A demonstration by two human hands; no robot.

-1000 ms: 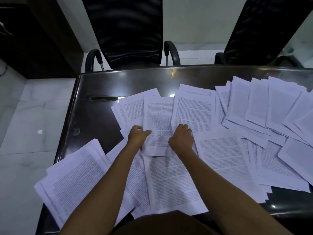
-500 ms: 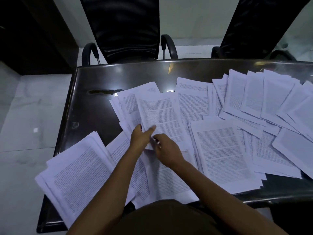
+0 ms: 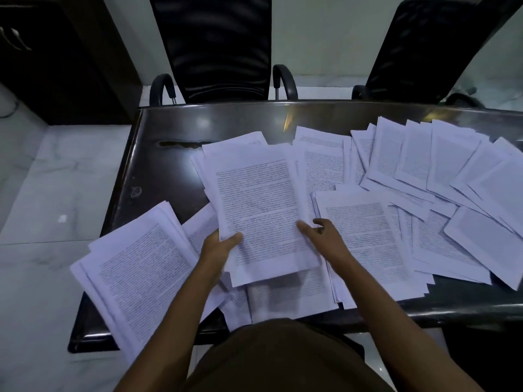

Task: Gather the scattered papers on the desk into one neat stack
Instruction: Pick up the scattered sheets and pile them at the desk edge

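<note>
White printed papers lie scattered over a dark glossy desk (image 3: 169,131). My left hand (image 3: 219,247) grips the lower left edge of a gathered bundle of papers (image 3: 260,205), thumb on top, held slightly above the desk at centre. My right hand (image 3: 325,236) rests at the bundle's lower right edge, fingers spread, index finger touching the top sheet. A thick pile (image 3: 138,270) lies at the near left corner, overhanging the desk edge. More sheets (image 3: 365,236) lie just right of my right hand, and a fan of sheets (image 3: 441,165) covers the far right.
Two black office chairs (image 3: 215,46) (image 3: 424,49) stand against the desk's far edge. A dark cabinet (image 3: 56,58) stands at the far left. White marble floor (image 3: 42,193) runs along the desk's left side. The desk's far left portion shows bare surface.
Both hands pulled several centre sheets together into one bundle and drew it toward me. My left hand now grips its edge; my right hand shifted to its right side.
</note>
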